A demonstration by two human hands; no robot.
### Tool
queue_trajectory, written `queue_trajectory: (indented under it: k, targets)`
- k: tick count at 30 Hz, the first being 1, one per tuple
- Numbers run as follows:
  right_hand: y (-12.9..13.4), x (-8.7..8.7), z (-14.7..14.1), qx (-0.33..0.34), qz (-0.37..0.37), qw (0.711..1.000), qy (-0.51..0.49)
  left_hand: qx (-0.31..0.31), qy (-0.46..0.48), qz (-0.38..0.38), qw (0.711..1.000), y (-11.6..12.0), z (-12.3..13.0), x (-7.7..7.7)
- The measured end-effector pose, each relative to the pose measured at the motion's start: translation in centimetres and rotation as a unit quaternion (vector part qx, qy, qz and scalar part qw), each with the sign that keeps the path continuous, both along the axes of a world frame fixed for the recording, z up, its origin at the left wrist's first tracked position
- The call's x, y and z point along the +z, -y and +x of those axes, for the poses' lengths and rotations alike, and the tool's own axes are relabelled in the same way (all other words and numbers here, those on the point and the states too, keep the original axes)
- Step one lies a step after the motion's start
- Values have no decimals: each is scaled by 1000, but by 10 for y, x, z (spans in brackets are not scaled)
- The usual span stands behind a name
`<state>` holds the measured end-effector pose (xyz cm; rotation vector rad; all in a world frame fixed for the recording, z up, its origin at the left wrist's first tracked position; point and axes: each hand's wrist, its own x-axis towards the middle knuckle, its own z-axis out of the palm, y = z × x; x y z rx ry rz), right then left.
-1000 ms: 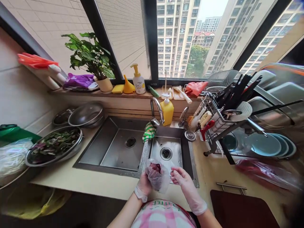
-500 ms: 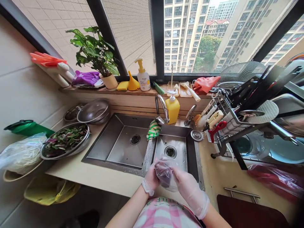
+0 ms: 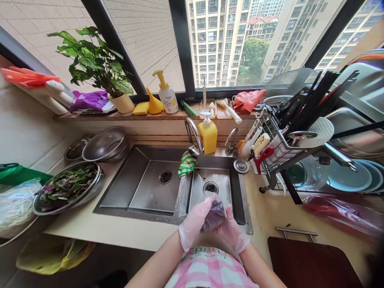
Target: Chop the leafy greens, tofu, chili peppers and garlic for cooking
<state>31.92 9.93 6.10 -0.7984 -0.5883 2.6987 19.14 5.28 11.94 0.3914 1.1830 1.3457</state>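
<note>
Both my hands wear thin clear plastic gloves and meet over the front edge of the sink [image 3: 141,216]. Between them is a dark purple item in a clear plastic bag [image 3: 214,217]; what it is inside I cannot make out. My left hand [image 3: 196,220] wraps its left side, fingers over the top. My right hand [image 3: 232,234] grips it from the right and below, thumb up. Beyond the hands lies the right basin with its drain [image 3: 211,188]. A green-and-white striped cloth [image 3: 187,164] hangs over the divider beside the faucet [image 3: 193,136].
A colander of purple-green leaves [image 3: 69,188] and metal bowls [image 3: 105,145] stand left. A yellow soap bottle [image 3: 207,136] is behind the sink. At right are a dish rack [image 3: 276,150], a red plastic bag [image 3: 339,212] and a brown board [image 3: 312,260].
My left hand has come round over the bagged item, and my right hand has shifted lower on its right side. The view has turned slightly to the right.
</note>
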Motion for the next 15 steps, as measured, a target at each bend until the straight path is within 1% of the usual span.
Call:
queue_trajectory:
  k: [1,2,3,4,6,8,10,11,12,13,15]
  targets:
    - [1,-4,1,-13,-23,1000,-17,-25,-75,5,997,-1,1,5]
    - [2,-7,2,-21,-40,998,-34,-49,-166,8,985,-3,2,10]
    - [2,-8,3,-28,-54,997,-48,-72,-259,8,963,-5,4,16]
    - [2,-9,5,-37,-64,996,-57,-95,-339,8,936,-8,7,22]
    - [1,-7,8,-63,-73,994,-54,-143,-463,10,875,-15,15,34]
    - [1,-5,11,-92,-68,992,-45,-194,-545,30,815,-21,25,44]
    - [3,-2,14,-136,-55,988,-50,-241,-594,68,764,-23,34,49]
    - [5,-2,16,-167,-48,983,-57,-259,-604,90,748,-22,38,49]
    - [7,-2,19,-200,-42,977,-65,-271,-602,113,742,-20,41,48]
    - [11,-2,22,-233,-39,969,-71,-278,-592,132,745,-18,43,45]
    - [20,-2,31,-288,-42,953,-82,-287,-564,148,760,-13,45,37]
